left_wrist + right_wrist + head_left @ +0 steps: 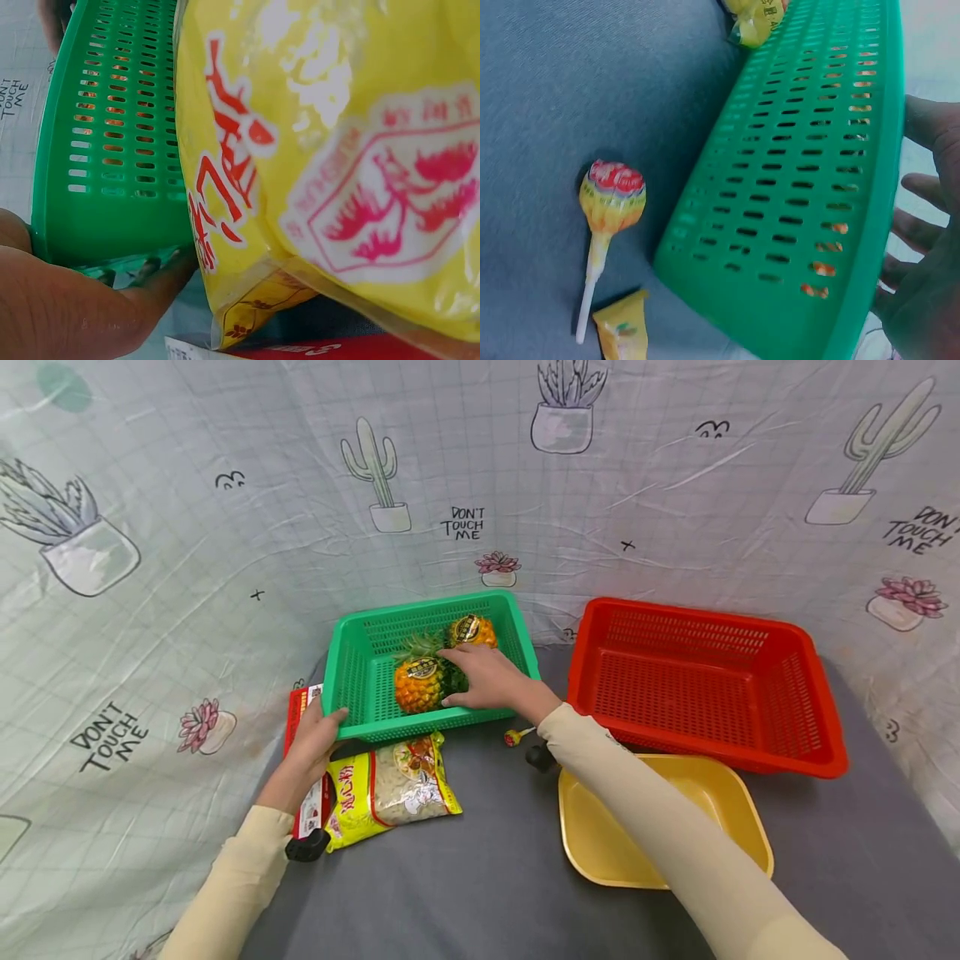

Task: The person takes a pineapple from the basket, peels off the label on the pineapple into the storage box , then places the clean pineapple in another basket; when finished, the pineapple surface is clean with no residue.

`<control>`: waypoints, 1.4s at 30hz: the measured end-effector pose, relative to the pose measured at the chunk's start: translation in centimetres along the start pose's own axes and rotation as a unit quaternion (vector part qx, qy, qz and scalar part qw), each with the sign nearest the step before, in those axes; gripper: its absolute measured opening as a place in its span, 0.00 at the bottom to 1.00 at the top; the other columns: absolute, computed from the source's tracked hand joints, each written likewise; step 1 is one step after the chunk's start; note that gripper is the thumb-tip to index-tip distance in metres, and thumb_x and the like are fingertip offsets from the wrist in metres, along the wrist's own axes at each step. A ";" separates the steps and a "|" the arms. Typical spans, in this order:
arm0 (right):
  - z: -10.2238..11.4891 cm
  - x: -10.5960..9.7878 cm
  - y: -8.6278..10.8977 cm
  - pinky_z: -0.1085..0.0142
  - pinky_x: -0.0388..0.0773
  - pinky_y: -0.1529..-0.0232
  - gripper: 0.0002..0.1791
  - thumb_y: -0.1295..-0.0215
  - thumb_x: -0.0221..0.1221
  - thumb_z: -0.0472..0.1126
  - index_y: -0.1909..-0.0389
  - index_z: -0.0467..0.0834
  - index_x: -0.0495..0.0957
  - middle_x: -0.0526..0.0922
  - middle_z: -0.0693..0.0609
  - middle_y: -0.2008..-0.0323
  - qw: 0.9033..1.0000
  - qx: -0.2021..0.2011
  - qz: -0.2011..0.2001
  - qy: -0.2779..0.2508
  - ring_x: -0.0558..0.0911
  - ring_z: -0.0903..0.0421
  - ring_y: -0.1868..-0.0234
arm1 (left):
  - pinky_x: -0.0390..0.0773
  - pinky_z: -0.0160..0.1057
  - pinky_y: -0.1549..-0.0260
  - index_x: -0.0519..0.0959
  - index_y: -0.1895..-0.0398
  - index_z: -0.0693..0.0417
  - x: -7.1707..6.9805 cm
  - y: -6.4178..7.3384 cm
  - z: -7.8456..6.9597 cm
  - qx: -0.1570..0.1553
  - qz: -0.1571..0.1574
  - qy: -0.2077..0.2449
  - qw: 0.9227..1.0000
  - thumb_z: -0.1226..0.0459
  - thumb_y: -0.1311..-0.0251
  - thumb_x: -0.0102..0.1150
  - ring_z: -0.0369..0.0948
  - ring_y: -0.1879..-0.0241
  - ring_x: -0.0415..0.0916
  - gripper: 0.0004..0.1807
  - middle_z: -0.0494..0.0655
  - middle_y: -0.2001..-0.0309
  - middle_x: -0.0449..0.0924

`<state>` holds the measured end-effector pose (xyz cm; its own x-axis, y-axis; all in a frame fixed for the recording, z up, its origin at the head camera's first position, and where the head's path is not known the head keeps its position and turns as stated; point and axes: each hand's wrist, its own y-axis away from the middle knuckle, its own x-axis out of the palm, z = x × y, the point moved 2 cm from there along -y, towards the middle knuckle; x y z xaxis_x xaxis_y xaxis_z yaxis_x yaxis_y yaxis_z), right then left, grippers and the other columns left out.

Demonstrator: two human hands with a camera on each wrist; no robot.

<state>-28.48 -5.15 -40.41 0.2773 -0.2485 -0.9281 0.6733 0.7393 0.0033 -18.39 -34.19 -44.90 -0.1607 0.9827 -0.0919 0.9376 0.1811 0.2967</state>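
Note:
A green plastic basket holds two pineapples with round black-and-gold labels, a front pineapple and a back pineapple. At the basket's left front corner, my left hand grips it; the left wrist view shows fingers under its bottom. My right hand reaches over the front rim, its fingers spread by the leaves between the pineapples. The basket wall partly hides that hand in the right wrist view. Whether its fingertips touch the leaves is unclear. A yellow food bag lies close before the basket.
A lollipop and a small yellow-wrapped piece lie beside the green basket. To the right stand a red basket and a yellow tray, partly under my right forearm. A red-and-white package lies under my left wrist.

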 end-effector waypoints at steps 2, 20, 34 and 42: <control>0.2 0.3 -0.5 0.43 0.65 0.29 0.48 0.30 0.69 0.58 0.18 0.44 0.61 0.65 0.39 0.23 1.000 0.004 0.008 -0.004 0.66 0.38 0.25 | 0.66 0.58 0.30 0.38 0.13 0.55 0.0 0.1 0.1 -0.004 -0.002 0.006 1.000 0.65 0.15 0.38 0.61 0.27 0.60 0.36 0.65 0.19 0.50; -0.2 1.9 -2.3 0.46 0.64 0.28 0.51 0.35 0.72 0.62 0.18 0.47 0.62 0.66 0.42 0.23 0.998 0.048 0.019 0.032 0.65 0.40 0.26 | 0.72 0.48 0.35 0.42 0.13 0.57 0.0 0.0 0.5 -0.004 -0.014 0.010 1.000 0.64 0.15 0.39 0.57 0.29 0.63 0.34 0.64 0.22 0.53; -0.8 2.4 -2.8 0.47 0.69 0.31 0.49 0.36 0.73 0.61 0.19 0.49 0.64 0.68 0.46 0.23 0.997 0.058 0.041 0.015 0.70 0.45 0.27 | 0.72 0.50 0.34 0.42 0.13 0.55 0.4 -0.1 0.1 -0.004 -0.029 0.013 1.000 0.62 0.14 0.39 0.58 0.29 0.63 0.34 0.64 0.22 0.54; -0.6 2.6 -3.1 0.52 0.78 0.40 0.49 0.35 0.75 0.53 0.18 0.47 0.61 0.70 0.47 0.25 0.996 0.061 0.055 -0.018 0.73 0.47 0.29 | 0.77 0.46 0.39 0.43 0.13 0.55 0.3 0.2 0.1 -0.007 -0.030 0.002 1.000 0.61 0.15 0.40 0.59 0.30 0.65 0.35 0.65 0.22 0.54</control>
<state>-30.27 -7.72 -43.01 0.3772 -0.1941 -0.9056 0.7153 0.6822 0.1517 -18.26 -33.87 -44.93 -0.2181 0.9701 -0.1062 0.9220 0.2405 0.3033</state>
